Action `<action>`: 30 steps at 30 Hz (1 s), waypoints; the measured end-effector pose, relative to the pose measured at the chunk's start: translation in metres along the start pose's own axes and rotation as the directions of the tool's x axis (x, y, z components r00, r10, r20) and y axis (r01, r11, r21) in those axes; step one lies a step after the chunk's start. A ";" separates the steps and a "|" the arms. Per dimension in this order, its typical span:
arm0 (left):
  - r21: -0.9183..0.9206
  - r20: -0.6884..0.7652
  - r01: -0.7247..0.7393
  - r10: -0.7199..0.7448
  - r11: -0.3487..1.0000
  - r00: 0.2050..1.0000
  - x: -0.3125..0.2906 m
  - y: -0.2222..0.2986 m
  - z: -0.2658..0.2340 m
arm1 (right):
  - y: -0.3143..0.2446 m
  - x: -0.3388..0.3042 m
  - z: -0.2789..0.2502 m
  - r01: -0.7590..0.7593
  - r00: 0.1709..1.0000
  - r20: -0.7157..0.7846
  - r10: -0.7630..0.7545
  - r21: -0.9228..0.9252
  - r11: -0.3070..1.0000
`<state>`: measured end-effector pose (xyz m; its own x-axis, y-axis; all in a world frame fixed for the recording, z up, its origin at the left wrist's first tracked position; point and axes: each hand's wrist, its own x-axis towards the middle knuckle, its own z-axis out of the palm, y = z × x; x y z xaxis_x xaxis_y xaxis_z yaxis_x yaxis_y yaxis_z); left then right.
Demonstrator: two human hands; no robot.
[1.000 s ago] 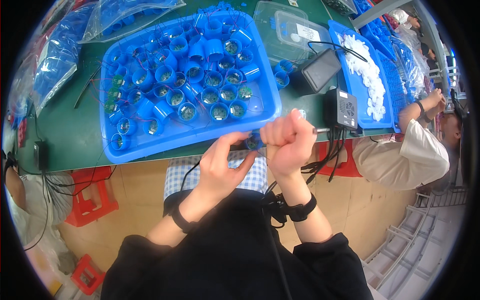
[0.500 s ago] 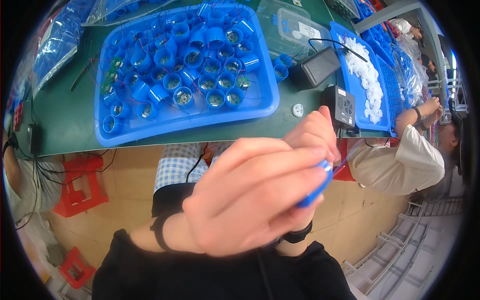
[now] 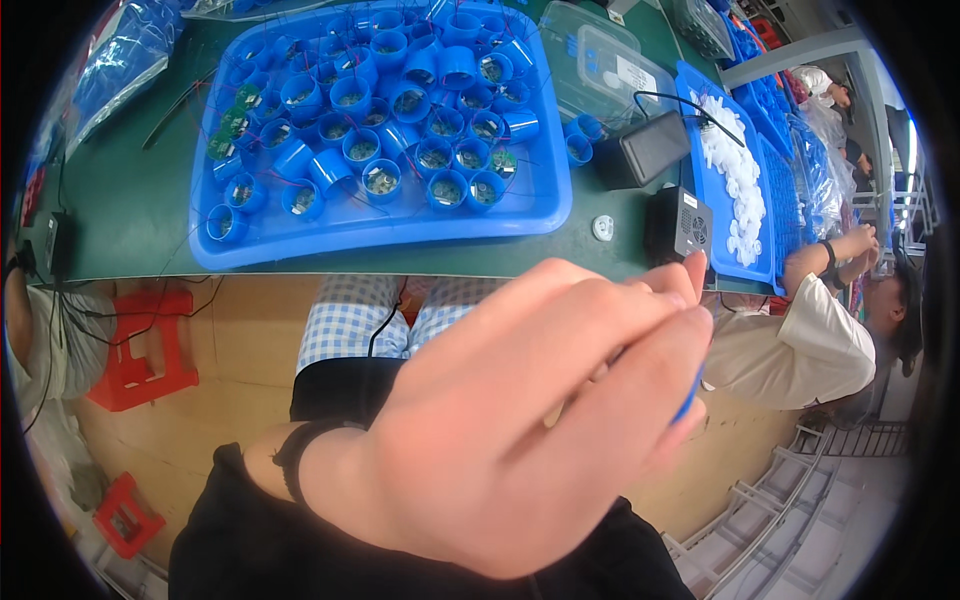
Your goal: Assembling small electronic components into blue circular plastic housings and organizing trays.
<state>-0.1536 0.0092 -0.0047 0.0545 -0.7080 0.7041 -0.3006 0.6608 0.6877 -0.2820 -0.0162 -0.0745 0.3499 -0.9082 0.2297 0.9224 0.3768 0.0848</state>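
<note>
My left hand [image 3: 500, 410] is large in front, its fingers curled and closed on a small blue plastic cup [image 3: 688, 399]. Only a sliver of that cup's side shows beyond the fingertips. Behind it, my right hand [image 3: 677, 277] is mostly covered; the part that shows has curled fingers beside the left fingertips, and whatever it grips is hidden. Both hands are held above my lap, near the bench edge. Across the bench from them lies a blue tray [image 3: 420, 226] of similar cups [image 3: 382, 181], many with small circuit boards and thin wires.
On the green bench [image 3: 130, 230] are a white round part [image 3: 602, 228], a black box [image 3: 645, 150], a black fan-vented unit [image 3: 680, 225] and a clear plastic container [image 3: 620, 70]. A blue tray of white pieces [image 3: 735, 180] stands right, near another person's arms [image 3: 840, 255]. Red stools [image 3: 150, 350] stand left.
My left hand has come closer and shifted right, covering more of the cup and of my right hand. The view has tilted slightly, moving the bench in the picture.
</note>
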 end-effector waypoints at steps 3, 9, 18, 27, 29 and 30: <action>-0.092 0.092 0.081 -0.073 0.992 0.993 0.001 0.003 -0.006 | -0.011 0.005 0.020 -0.138 0.990 -0.013 0.137 -0.124 0.983; -0.062 0.076 0.093 -0.088 0.994 0.993 0.005 0.005 -0.012 | -0.013 0.006 0.015 -0.067 0.988 0.123 0.091 -0.189 0.980; -0.101 0.072 0.132 -0.125 0.986 0.989 0.002 0.004 -0.015 | -0.003 0.004 0.033 0.076 0.997 0.059 -0.057 -0.426 0.902; -0.083 0.075 0.163 -0.157 0.983 0.985 0.002 -0.001 -0.014 | -0.001 0.008 0.040 0.159 0.982 -0.016 -0.189 -0.477 0.864; -0.118 0.101 0.164 -0.153 0.979 0.983 0.001 -0.006 -0.015 | -0.003 0.009 0.039 0.145 0.983 -0.022 -0.184 -0.529 0.836; -0.120 0.104 0.160 -0.148 0.980 0.984 0.002 -0.008 -0.014 | -0.003 0.012 0.040 0.150 0.982 -0.017 -0.187 -0.530 0.835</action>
<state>-0.1371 0.0057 -0.0064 -0.0005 -0.8200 0.5724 -0.1720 0.5639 0.8077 -0.2874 -0.0205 -0.0330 0.1735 -0.9657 0.1930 0.9092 0.0818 -0.4082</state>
